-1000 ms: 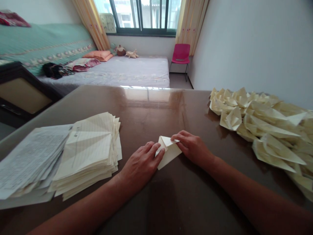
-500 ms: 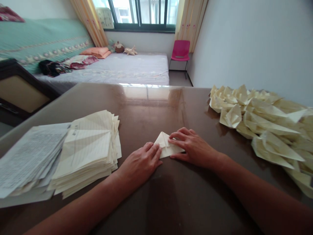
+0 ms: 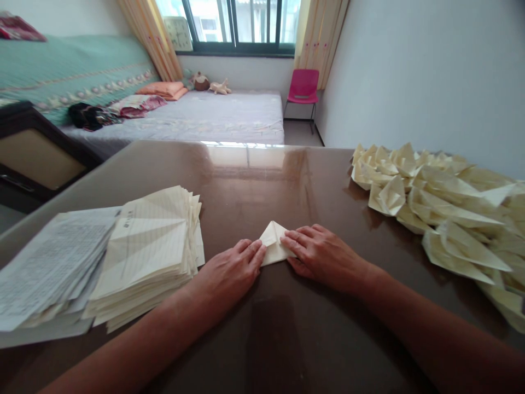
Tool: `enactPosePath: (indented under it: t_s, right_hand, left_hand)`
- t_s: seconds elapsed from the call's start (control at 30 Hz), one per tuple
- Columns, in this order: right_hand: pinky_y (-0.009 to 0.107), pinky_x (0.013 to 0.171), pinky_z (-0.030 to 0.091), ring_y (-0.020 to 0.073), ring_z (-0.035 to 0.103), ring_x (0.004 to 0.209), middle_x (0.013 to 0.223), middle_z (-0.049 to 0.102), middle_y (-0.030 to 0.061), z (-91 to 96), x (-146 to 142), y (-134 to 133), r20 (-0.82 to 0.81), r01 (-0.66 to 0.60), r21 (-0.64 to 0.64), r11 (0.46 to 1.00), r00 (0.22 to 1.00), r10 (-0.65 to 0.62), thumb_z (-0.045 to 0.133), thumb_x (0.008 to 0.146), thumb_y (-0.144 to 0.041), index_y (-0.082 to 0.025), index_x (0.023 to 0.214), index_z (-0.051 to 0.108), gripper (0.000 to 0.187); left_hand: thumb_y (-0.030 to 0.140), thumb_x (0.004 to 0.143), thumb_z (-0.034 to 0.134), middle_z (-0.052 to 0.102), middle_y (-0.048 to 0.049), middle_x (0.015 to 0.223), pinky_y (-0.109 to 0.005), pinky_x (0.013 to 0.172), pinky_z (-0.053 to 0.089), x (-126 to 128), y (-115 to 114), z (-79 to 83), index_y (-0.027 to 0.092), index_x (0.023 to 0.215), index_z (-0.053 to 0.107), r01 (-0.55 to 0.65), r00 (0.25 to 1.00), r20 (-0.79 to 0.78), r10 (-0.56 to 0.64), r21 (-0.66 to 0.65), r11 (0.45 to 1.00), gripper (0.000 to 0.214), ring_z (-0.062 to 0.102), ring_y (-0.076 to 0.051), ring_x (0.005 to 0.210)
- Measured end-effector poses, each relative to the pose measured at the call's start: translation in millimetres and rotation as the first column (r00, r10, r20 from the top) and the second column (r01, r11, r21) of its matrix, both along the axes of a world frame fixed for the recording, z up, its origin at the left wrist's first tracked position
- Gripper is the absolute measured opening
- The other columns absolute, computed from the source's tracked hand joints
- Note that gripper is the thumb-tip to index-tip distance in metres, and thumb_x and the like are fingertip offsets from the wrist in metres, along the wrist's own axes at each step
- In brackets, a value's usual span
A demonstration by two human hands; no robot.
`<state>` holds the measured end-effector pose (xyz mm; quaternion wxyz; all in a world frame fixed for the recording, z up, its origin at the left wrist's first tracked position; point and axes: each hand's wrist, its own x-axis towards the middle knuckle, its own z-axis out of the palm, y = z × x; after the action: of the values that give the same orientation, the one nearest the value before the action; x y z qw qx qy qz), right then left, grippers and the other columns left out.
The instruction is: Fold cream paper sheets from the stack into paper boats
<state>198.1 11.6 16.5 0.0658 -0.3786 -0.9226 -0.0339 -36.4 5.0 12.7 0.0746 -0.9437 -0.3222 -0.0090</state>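
Observation:
A small folded sheet of cream paper (image 3: 272, 241) lies on the brown table in front of me, its pointed top facing away. At its left corner, my left hand (image 3: 237, 268) grips it with the fingers close together on top, the thumb hidden. My right hand (image 3: 319, 253) is closed on the right side, with bent fingertips over the paper and the thumb by the near edge. The paper's right corner is covered by that hand.
Left of my hands stand a stack of lined cream paper (image 3: 151, 241) and a pile of printed sheets (image 3: 53, 268). Many folded paper boats (image 3: 451, 202) are heaped along the table's right side. Beyond the table are a bed (image 3: 229, 117) and a pink chair (image 3: 304, 87).
My right hand has drawn its fingers and thumb closer together on the paper. My left hand has slid slightly left, toward the paper's corner, and its thumb no longer shows.

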Motion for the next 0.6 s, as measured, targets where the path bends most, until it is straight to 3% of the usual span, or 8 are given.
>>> enactPosePath:
  t_s: [0.23,0.6]
  right_hand:
    - [0.038,0.085,0.041,0.0239,0.059,0.1,0.116,0.067,0.0099,0.4,3,3,-0.034,0.006,-0.011,1.0,0.999,-0.007,0.045,0.095,-0.035,-0.019,0.119,0.061,0.033]
    - [0.037,0.085,0.039,0.0225,0.059,0.1,0.115,0.068,0.0082,1.0,2,2,-0.035,0.026,-0.003,1.0,0.999,-0.027,0.046,0.095,-0.037,-0.019,0.118,0.062,0.033]
  left_hand:
    - [0.035,0.093,0.05,0.06,-0.0099,0.123,-0.037,0.091,0.047,2,6,-5.0,0.013,0.123,0.052,-0.011,0.996,0.09,0.01,0.008,1.0,0.037,0.053,-0.024,0.111]
    - [0.031,0.095,0.048,0.062,-0.009,0.119,-0.035,0.091,0.05,-1,12,-5.2,0.013,0.124,0.052,0.0,0.991,0.132,-0.006,0.04,0.999,0.034,0.056,-0.022,0.107]
